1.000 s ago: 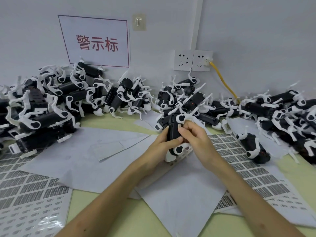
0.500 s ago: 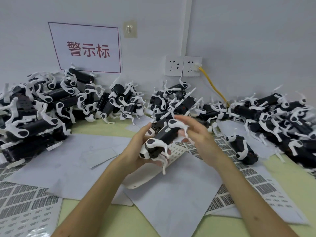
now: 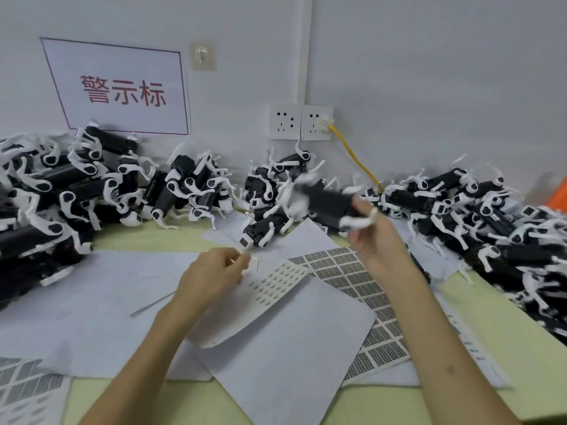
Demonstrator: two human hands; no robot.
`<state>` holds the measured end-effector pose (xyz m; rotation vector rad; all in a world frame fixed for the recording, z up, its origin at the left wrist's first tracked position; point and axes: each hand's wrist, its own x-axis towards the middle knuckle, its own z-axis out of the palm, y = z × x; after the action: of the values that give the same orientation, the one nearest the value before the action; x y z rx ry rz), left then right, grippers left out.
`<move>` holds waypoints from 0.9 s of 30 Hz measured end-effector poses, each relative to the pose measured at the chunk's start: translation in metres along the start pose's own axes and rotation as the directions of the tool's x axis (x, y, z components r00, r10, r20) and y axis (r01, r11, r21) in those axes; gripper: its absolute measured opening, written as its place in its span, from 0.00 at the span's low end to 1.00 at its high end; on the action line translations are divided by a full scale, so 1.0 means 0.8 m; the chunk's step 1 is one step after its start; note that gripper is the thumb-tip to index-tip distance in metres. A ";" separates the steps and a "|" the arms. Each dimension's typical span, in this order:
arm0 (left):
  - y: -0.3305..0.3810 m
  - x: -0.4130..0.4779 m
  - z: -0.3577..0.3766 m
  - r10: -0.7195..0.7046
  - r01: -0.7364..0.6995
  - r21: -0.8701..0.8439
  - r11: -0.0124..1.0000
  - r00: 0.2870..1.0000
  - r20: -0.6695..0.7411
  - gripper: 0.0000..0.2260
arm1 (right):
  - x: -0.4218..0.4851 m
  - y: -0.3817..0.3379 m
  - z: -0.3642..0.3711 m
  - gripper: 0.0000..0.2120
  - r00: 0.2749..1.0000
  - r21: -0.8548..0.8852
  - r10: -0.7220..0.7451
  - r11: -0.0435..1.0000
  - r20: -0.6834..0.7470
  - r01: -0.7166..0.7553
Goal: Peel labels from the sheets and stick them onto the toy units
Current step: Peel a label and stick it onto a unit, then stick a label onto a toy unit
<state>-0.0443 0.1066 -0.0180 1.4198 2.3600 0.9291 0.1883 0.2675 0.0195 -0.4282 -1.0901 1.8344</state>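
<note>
The right hand [image 3: 379,240] grips 1 blurred toy unit [image 3: 325,200], raised above the desk [image 3: 506,348] near its back edge. The left hand [image 3: 211,274], fingers curled, pinches the curved label sheet [image 3: 270,289] at mid-desk.

Toy-assembly workshop: heaped toy units [image 3: 92,191], label sheets [image 3: 352,271].

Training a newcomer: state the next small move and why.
Probably set the black and white toy unit on the pile at right: the right hand holds it raised there, while the left hand pinches at the white label sheet.
</note>
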 end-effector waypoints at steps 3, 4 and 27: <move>0.002 -0.001 0.004 0.026 -0.036 0.105 0.994 0.996 0.089 0.14 | 0.007 -0.014 -0.019 0.18 0.984 0.403 -0.158 0.898 -0.080 0.177; 0.002 -0.001 0.005 0.032 -0.047 0.130 0.990 0.992 0.119 0.14 | 0.009 -0.017 -0.024 0.21 0.979 0.368 -0.183 0.907 -0.090 0.203; 0.007 0.000 0.007 0.118 -0.130 -0.664 0.736 0.991 -0.063 0.14 | -0.038 0.102 0.063 0.11 0.858 -0.833 -0.278 0.241 0.432 0.498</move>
<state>-0.0373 0.1107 -0.0190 1.2529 1.6481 1.6173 0.1260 0.2024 -0.0246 -0.5420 -2.1594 0.5931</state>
